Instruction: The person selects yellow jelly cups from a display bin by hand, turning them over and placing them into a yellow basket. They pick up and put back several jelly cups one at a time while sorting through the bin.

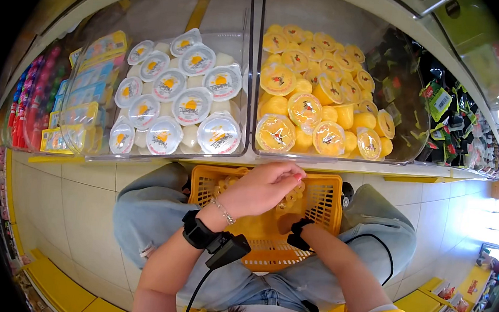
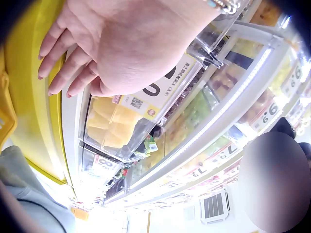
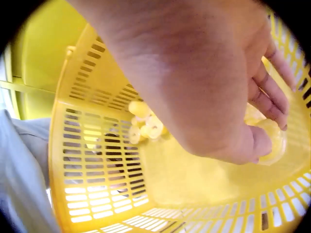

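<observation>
A yellow plastic basket stands on the floor between the person's knees. Inside it, in the right wrist view, the right hand grips a yellow jelly cup between thumb and fingers. More small jelly cups lie in a cluster against the basket's other side. Over the basket, the left hand holds nothing and partly hides the right hand from the head camera. Its fingers are loose in the left wrist view, close to the shelf front and a price card.
Above the basket, one clear bin holds white jelly cups and its neighbour yellow ones. Black and green packets fill the bin at right. Cables hang from the wrist cameras. Yellow-edged shelves stand behind the person.
</observation>
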`<state>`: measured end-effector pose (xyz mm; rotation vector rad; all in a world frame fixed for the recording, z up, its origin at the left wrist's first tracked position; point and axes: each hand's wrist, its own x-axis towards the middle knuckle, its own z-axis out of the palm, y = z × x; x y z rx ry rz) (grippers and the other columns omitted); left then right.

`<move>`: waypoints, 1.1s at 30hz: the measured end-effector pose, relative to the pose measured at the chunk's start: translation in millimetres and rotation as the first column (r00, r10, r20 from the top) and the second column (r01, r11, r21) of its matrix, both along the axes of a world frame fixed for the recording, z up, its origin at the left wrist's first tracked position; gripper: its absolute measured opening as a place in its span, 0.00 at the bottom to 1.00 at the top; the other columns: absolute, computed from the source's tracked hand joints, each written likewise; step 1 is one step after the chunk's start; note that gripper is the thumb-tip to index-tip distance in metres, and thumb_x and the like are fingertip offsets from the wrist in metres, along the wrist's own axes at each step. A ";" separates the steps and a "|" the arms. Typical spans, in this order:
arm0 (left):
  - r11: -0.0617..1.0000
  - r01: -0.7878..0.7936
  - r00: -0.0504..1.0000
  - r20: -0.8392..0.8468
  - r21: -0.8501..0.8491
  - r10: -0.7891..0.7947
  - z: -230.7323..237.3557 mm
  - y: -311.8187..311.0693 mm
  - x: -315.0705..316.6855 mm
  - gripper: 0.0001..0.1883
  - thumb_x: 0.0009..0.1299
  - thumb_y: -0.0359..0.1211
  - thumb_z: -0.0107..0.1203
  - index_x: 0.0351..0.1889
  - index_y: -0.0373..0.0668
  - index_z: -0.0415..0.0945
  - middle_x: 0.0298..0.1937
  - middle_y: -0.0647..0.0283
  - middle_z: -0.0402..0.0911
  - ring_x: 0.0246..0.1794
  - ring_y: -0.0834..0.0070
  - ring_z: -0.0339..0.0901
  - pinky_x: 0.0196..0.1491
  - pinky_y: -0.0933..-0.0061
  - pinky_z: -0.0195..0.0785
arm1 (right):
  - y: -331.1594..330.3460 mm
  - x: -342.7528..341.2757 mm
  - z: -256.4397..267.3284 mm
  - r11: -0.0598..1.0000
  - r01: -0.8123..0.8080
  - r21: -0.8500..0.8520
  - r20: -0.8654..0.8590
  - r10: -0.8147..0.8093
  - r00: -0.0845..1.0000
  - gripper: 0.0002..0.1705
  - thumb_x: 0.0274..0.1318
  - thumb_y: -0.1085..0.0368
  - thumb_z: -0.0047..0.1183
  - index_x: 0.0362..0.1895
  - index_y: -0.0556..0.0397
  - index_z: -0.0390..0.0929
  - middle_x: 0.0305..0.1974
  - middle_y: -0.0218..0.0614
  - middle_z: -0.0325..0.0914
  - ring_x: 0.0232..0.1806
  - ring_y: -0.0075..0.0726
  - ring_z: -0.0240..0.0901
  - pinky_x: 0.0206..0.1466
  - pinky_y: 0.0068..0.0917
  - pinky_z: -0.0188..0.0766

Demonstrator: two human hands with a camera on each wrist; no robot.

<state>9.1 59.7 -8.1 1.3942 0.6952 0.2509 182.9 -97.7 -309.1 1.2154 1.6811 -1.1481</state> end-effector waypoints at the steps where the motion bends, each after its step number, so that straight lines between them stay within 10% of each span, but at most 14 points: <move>1: 1.000 -0.002 1.000 -0.005 -0.009 0.002 1.4 0.9 -0.4 0.15 0.78 0.35 0.43 0.54 0.35 0.71 0.48 0.60 0.80 0.53 0.76 0.77 0.55 0.76 0.67 | 5.1 -1.9 0.5 0.999 -0.038 0.006 -0.008 0.038 0.999 0.19 0.50 0.59 0.47 0.44 0.50 0.83 0.48 0.43 0.81 0.51 0.50 0.77 0.52 0.41 0.72; 4: 0.997 -0.033 0.999 0.006 -0.069 0.033 5.2 0.7 -1.7 0.15 0.78 0.34 0.43 0.53 0.34 0.72 0.49 0.59 0.80 0.52 0.76 0.77 0.55 0.76 0.68 | 29.3 -1.7 38.8 0.981 -0.191 0.020 -0.123 0.192 0.974 0.18 0.45 0.61 0.49 0.42 0.48 0.83 0.43 0.46 0.81 0.44 0.52 0.77 0.46 0.42 0.72; 10: 0.998 -0.054 0.998 -0.013 -0.039 0.053 -1.1 0.6 -2.0 0.16 0.77 0.34 0.43 0.53 0.31 0.72 0.50 0.58 0.80 0.53 0.74 0.77 0.56 0.75 0.69 | 54.7 17.6 142.2 0.981 0.186 -0.049 -0.554 -0.182 0.813 0.21 0.46 0.63 0.49 0.48 0.44 0.80 0.43 0.43 0.81 0.47 0.46 0.77 0.48 0.36 0.71; 13: 0.998 -0.059 0.997 -0.055 -0.023 0.058 -7.0 1.8 -3.0 0.17 0.77 0.35 0.44 0.55 0.31 0.72 0.51 0.57 0.80 0.53 0.73 0.77 0.56 0.75 0.69 | 83.5 16.6 212.7 0.954 0.231 -0.192 -0.447 -0.294 0.845 0.22 0.47 0.63 0.50 0.51 0.42 0.78 0.39 0.37 0.79 0.45 0.38 0.74 0.49 0.30 0.69; 21: 0.991 0.048 0.960 -0.270 -0.125 -0.081 -5.0 5.0 -9.1 0.24 0.78 0.43 0.42 0.59 0.31 0.70 0.52 0.56 0.78 0.52 0.72 0.77 0.52 0.74 0.73 | 107.9 37.5 328.5 0.913 0.407 -0.017 -0.702 -0.300 0.645 0.21 0.55 0.67 0.55 0.55 0.47 0.75 0.49 0.33 0.77 0.51 0.32 0.71 0.55 0.28 0.69; 33: 0.830 -0.172 0.976 0.024 -0.531 0.218 16.3 0.6 -0.5 0.23 0.78 0.45 0.42 0.59 0.35 0.68 0.54 0.56 0.77 0.48 0.70 0.80 0.46 0.71 0.79 | 104.7 18.5 341.7 0.610 0.693 0.385 -0.845 -0.068 0.530 0.21 0.46 0.66 0.65 0.48 0.52 0.78 0.37 0.41 0.80 0.36 0.43 0.77 0.42 0.31 0.74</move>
